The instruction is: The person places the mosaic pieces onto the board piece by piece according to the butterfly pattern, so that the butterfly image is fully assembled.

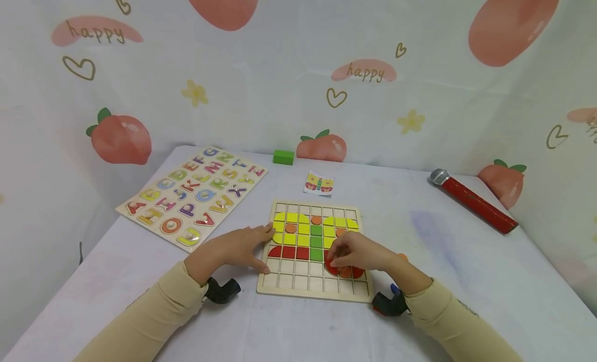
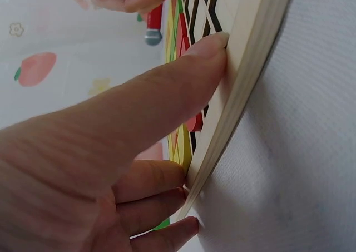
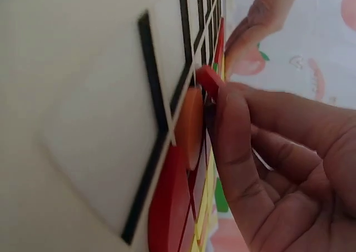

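A wooden grid board (image 1: 293, 283) lies on the table, with yellow, green, red and orange flat pieces set in its squares. My left hand (image 1: 242, 246) rests at the board's left edge, thumb on the rim and the other fingers spread along the side. Over the lower right squares, my right hand (image 1: 356, 253) pinches a small red piece (image 3: 210, 82) between thumb and finger. Just beside those fingertips sits an orange round piece (image 3: 192, 127), with a red rounded-corner piece (image 3: 167, 202) next to it. The right fingers hide part of the board's right side.
Behind the board lies a small picture card (image 1: 319, 183) of a butterfly pattern. A wooden alphabet board (image 1: 196, 196) is at the left, a green block (image 1: 283, 157) at the back, and a red microphone (image 1: 475, 201) at the right. An orange piece (image 1: 402, 256) shows behind the right wrist.
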A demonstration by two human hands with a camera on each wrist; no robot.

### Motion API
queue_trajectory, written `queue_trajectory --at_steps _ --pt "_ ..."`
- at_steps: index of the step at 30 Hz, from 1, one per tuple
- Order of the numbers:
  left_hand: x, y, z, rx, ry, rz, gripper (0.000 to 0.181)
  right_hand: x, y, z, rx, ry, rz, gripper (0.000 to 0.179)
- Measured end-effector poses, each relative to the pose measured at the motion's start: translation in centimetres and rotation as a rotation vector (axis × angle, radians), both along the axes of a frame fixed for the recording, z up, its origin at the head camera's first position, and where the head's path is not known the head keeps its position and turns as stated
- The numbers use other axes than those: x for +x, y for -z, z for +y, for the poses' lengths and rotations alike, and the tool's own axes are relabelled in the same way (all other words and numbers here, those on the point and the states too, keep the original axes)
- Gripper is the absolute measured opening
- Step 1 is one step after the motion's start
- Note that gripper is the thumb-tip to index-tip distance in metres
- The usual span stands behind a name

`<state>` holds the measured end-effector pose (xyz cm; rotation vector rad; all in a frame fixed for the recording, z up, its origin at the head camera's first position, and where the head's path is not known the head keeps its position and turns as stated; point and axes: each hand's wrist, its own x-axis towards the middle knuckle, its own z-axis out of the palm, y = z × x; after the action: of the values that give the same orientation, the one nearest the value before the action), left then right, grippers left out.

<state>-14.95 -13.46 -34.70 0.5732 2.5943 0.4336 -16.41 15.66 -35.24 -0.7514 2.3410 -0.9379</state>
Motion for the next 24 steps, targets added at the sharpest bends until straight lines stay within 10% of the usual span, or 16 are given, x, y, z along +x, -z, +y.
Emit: queue_trajectory --at_steps 15,24 --pt "0.1 0.1 0.0 -0.008 0.008 0.01 0.089 1.1 -0.5 -0.8 0.11 0.05 0.118 0.005" --pt "0.0 0.0 0.1 -0.012 0.007 0.006 0.088 1.2 -1.3 3.5 0.085 0.172 0.13 0.015"
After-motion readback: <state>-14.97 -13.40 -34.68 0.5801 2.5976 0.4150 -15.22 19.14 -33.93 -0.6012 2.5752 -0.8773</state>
